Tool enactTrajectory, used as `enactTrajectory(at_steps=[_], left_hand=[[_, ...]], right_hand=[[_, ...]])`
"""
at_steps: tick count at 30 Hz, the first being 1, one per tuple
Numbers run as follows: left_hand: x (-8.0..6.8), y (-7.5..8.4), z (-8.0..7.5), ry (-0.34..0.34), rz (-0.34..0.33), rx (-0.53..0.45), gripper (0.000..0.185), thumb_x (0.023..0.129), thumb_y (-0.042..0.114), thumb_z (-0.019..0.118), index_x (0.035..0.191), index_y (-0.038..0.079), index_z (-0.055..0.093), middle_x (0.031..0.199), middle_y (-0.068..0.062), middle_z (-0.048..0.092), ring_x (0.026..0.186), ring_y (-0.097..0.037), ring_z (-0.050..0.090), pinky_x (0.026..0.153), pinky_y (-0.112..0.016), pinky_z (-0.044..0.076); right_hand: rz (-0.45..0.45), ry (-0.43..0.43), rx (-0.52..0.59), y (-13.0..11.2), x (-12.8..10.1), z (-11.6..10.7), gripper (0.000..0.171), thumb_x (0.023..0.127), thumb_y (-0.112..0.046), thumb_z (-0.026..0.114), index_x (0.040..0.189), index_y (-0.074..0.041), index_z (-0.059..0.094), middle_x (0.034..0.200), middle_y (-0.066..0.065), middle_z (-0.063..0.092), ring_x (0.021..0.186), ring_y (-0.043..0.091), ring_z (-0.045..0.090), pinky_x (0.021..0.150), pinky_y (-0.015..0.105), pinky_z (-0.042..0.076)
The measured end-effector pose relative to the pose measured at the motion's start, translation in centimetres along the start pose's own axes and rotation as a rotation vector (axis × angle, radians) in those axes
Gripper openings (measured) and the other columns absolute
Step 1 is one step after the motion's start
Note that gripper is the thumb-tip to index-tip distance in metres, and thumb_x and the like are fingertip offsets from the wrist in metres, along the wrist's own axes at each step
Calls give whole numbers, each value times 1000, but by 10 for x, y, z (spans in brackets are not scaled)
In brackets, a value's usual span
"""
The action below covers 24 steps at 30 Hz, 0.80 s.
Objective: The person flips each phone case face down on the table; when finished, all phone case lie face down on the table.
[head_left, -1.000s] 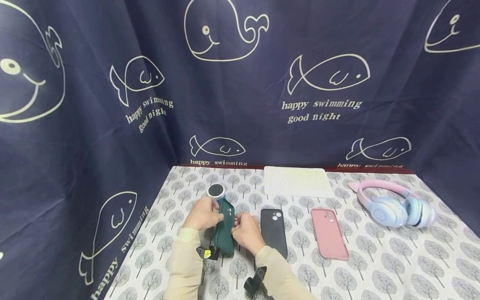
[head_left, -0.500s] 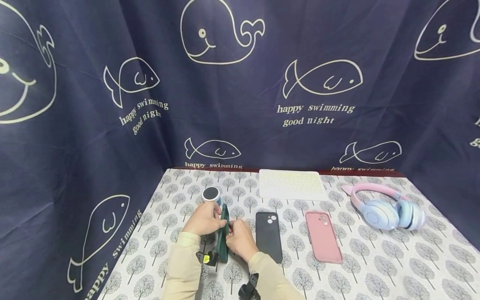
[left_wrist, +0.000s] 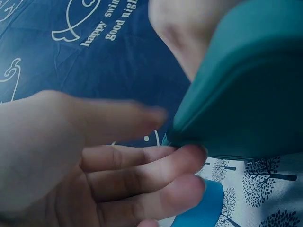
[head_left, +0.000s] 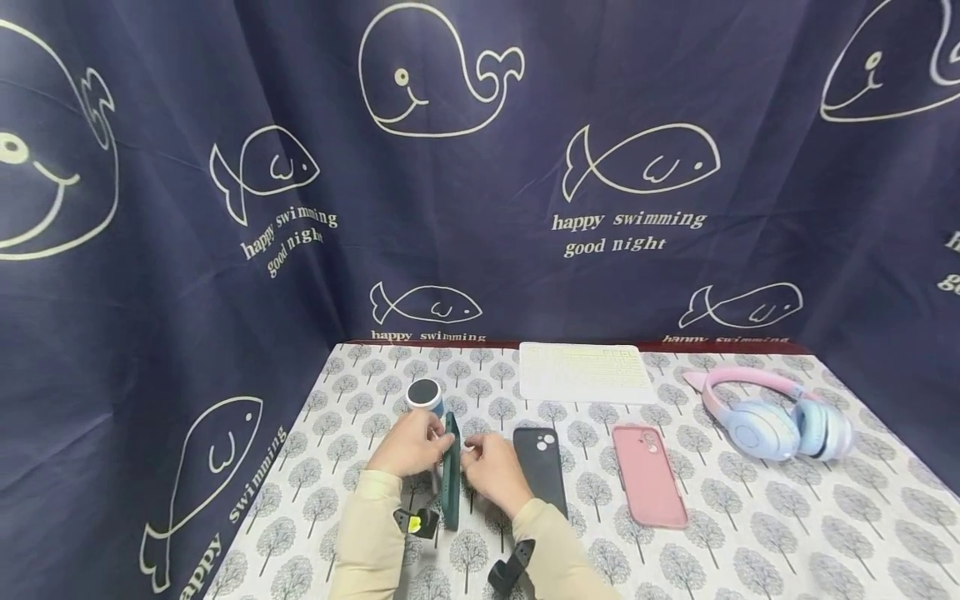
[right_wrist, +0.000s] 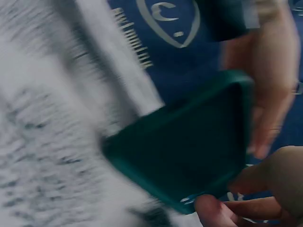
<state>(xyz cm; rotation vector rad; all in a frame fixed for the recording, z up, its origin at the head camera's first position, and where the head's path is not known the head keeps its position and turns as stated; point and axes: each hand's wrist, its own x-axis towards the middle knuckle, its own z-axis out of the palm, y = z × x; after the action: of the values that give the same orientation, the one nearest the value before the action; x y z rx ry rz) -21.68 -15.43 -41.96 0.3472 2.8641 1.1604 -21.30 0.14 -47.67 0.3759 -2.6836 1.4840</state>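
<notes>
A dark green phone case [head_left: 451, 483] shows between the left hand [head_left: 408, 444] and right hand [head_left: 493, 472]. Right of them: a black case [head_left: 542, 467], a pink case [head_left: 651, 479], pink-and-pale-blue headphones [head_left: 759, 430]. Beyond: a white keyboard [head_left: 585, 372]. Beneath: a white tablecloth [head_left: 592, 546] with grey trees. Behind: a navy curtain [head_left: 480, 196], cream whales and fish.

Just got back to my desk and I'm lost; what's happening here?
A person is handling a green phone case, tipped up on edge with its hollow inside showing in the right wrist view. The left hand grips its far end; the right hand is close on the other side, though whether it grips is unclear. To the right lie a black phone case and a pink phone case.
</notes>
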Motion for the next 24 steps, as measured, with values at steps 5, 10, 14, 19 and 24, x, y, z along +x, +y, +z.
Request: enactTrajectory(at_steps=[5,10,14,19,24], left_hand=[[4,-13,5,-101,51,-136,20,96,-1,50,84,-2,66,63,-6,62,51,-21,61,56,-32,52],[8,-30,18,-205,69,-189,18,90,-5,50,83,-3,67,64,-8,64,55,-21,64,63,-32,54],[9,-38,27,-211,-14,-194,21,94,0,47,85,-5,66,65,-10,66,56,-22,66,60,-33,54],[14,-42,25,-133,-57,-298,31,103,13,44,96,-7,67,68,-6,64,55,-20,65,55,-36,56],[11,-37,10,-45,-79,-373,38,100,20,58,120,-12,60,75,-8,64,55,-17,61,57,-41,57]], right_hand=[[10,23,151,-10,-1,-10,30,94,-19,65,104,8,71,69,5,67,48,15,62,47,26,49],[-4,11,146,-13,-6,-8,24,86,-13,71,100,7,72,63,-1,66,45,6,56,44,24,46],[21,2,215,-13,-5,-14,27,86,-6,69,105,13,69,67,5,68,48,12,61,47,31,52],[81,-8,357,-21,-2,-29,31,90,-6,67,114,15,65,74,9,68,56,17,65,59,45,58],[107,41,330,-22,2,-33,31,89,-9,69,113,11,67,73,6,66,54,14,62,54,38,56]])
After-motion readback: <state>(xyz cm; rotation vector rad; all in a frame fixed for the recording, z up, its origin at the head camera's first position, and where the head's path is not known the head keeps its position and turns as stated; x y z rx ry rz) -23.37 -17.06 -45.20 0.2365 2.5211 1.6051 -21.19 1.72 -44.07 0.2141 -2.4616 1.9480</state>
